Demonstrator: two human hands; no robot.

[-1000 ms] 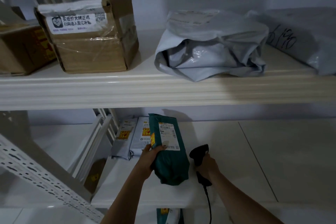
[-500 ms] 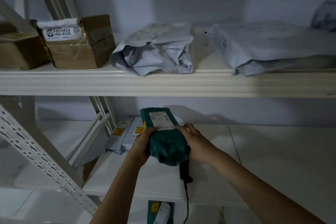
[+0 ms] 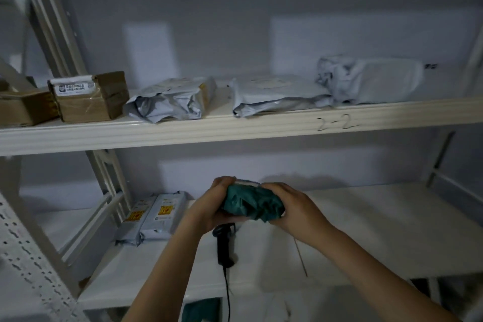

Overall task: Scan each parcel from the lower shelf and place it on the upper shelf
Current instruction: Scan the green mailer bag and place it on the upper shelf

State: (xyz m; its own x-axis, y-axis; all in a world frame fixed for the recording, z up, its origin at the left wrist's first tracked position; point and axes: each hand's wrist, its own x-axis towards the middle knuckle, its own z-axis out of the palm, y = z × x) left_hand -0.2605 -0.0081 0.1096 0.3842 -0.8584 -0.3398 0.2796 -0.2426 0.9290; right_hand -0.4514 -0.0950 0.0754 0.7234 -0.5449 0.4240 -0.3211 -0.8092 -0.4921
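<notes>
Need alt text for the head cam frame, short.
Both hands, left hand and right hand, hold a green parcel above the lower shelf, where a black scanner lies. Boxes and grey mailers sit on the upper shelf.

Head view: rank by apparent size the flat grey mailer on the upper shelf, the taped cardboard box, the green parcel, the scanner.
1. flat grey mailer
2. taped cardboard box
3. green parcel, though it is nearer the camera and partly covered by both hands, so its rank against the box is unsure
4. scanner

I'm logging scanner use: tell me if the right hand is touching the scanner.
Apart. The head view shows the right hand gripping the green parcel, while the scanner lies below on the lower shelf.
</notes>
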